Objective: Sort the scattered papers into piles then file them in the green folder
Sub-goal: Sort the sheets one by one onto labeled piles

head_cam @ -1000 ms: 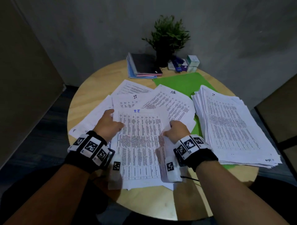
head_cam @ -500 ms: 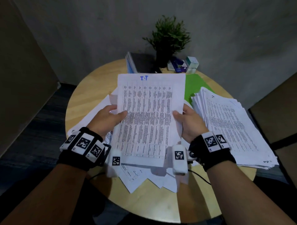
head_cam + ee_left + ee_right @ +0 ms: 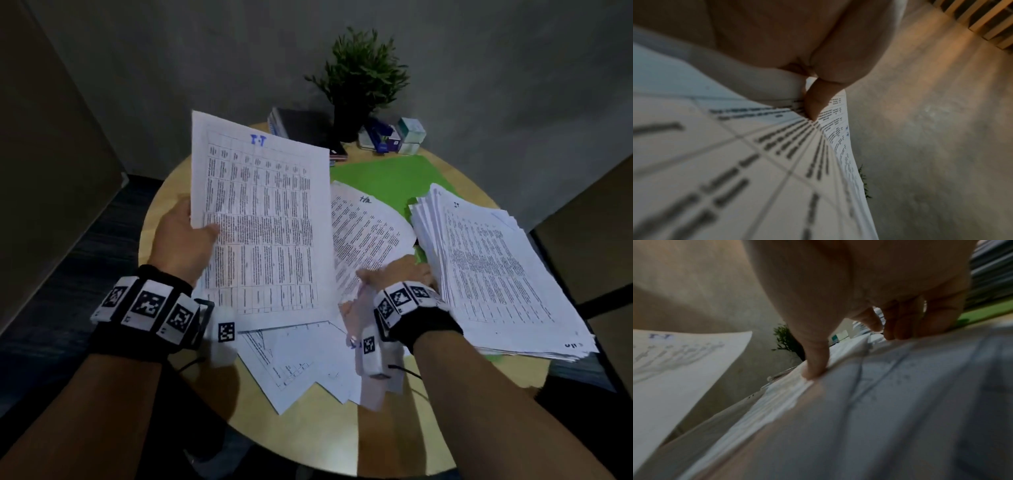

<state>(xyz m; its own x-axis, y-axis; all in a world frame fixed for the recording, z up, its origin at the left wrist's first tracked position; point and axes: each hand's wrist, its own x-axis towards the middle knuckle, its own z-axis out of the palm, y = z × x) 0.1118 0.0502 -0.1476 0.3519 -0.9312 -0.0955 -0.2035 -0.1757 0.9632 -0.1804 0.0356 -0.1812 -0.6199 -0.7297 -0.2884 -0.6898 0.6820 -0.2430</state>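
Left hand (image 3: 183, 240) pinches sheet (image 3: 260, 222); right hand (image 3: 399, 277) seemingly presses papers (image 3: 366, 233)

White printed sheet (image 3: 263, 222): black gridded text, blue handwritten mark. Flat green folder (image 3: 387, 178). Round pale wooden table (image 3: 308, 435). Dark green potted plant (image 3: 359, 78).

Held sheet (image 3: 263, 222) raised at left above loose papers (image 3: 301, 363); stacked pile (image 3: 496, 270) right, on folder (image 3: 387, 178); plant (image 3: 359, 82) behind.
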